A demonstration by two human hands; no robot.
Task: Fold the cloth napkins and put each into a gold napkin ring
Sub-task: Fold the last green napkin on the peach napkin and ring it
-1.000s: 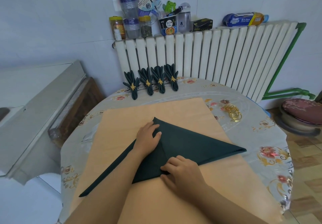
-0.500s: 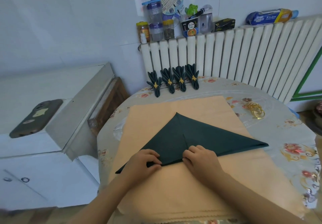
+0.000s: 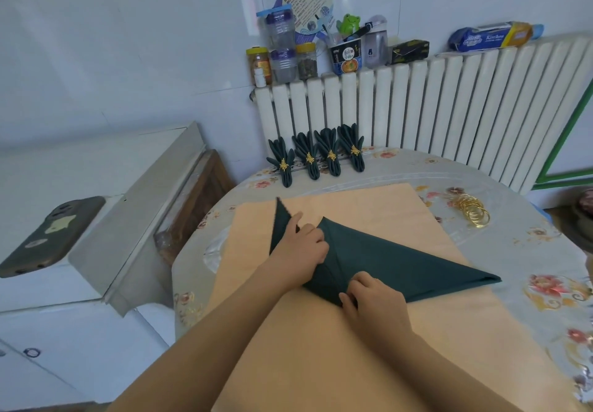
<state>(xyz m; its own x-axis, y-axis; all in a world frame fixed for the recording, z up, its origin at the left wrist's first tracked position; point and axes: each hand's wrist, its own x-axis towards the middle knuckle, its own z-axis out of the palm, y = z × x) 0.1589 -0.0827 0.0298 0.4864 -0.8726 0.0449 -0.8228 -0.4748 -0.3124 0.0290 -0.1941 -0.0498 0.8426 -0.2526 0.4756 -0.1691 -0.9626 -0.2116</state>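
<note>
A dark green cloth napkin (image 3: 398, 259) lies folded in a triangle on a peach mat (image 3: 369, 206). My left hand (image 3: 301, 248) grips the napkin's left corner and holds it lifted, the tip pointing up and away from me. My right hand (image 3: 373, 299) presses the bottom point of the napkin down with its fingertips. A pile of loose gold napkin rings (image 3: 473, 211) sits on the table at the right. Several finished green napkins in gold rings (image 3: 316, 156) lie in a row at the table's far edge.
The round table (image 3: 545, 251) has a flowered plastic cover. A white radiator (image 3: 449, 110) stands behind it, with jars and boxes on top. A white cabinet (image 3: 80, 219) with a phone (image 3: 48, 235) on it stands at the left.
My left hand has taken the napkin's left corner and swung it up and toward the middle. My right hand stays on the bottom point. The camera view has shifted slightly.
</note>
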